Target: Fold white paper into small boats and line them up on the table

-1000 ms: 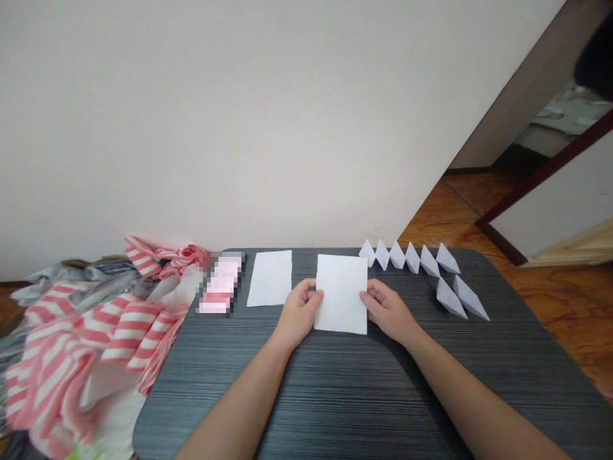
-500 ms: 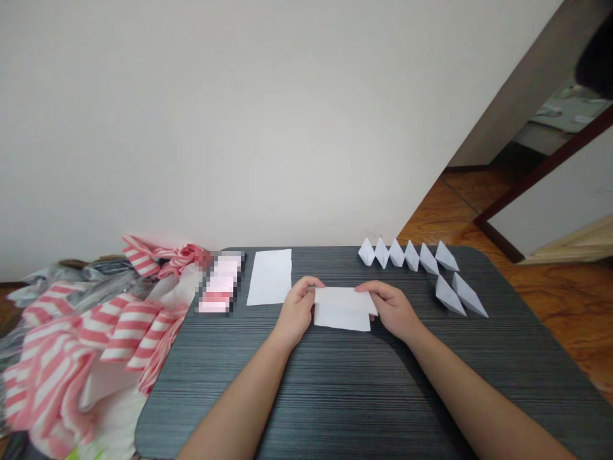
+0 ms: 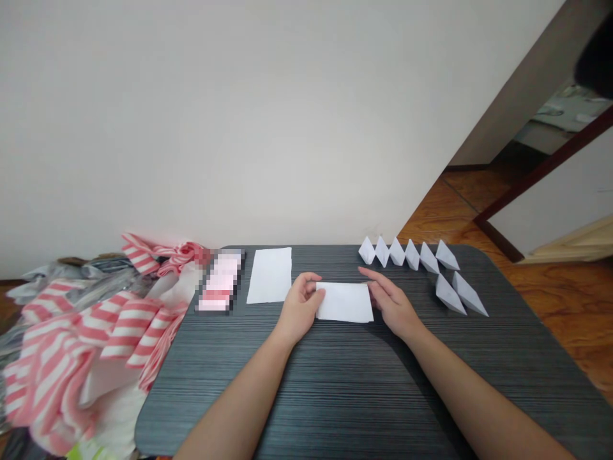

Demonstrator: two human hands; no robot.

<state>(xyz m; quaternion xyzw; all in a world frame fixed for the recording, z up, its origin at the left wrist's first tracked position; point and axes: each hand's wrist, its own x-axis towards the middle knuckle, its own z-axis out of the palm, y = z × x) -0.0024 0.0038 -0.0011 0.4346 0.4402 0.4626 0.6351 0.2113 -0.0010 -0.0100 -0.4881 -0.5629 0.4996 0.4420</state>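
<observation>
A white sheet of paper (image 3: 344, 302), folded over into a small rectangle, is held just above the dark table between my hands. My left hand (image 3: 301, 305) pinches its left edge, thumb on top and fingers behind. At the right edge, my right hand (image 3: 390, 301) grips the paper near its upper corner, with the index finger stretched out away from it. Some fingertips of this hand are hidden behind the paper. Beyond my left hand lies another flat white sheet (image 3: 271, 276).
Several folded white paper boats (image 3: 412, 255) stand in a row at the back right, with two more (image 3: 450, 295) in front. A blurred-out pink and white object (image 3: 221, 281) lies at the back left. Striped cloth (image 3: 90, 332) is heaped left of the table (image 3: 306, 396); a wall rises behind.
The paper's upper layer has come down over the lower one, so the edges now nearly line up. My left thumb moved onto the paper; my right index finger lifted away.
</observation>
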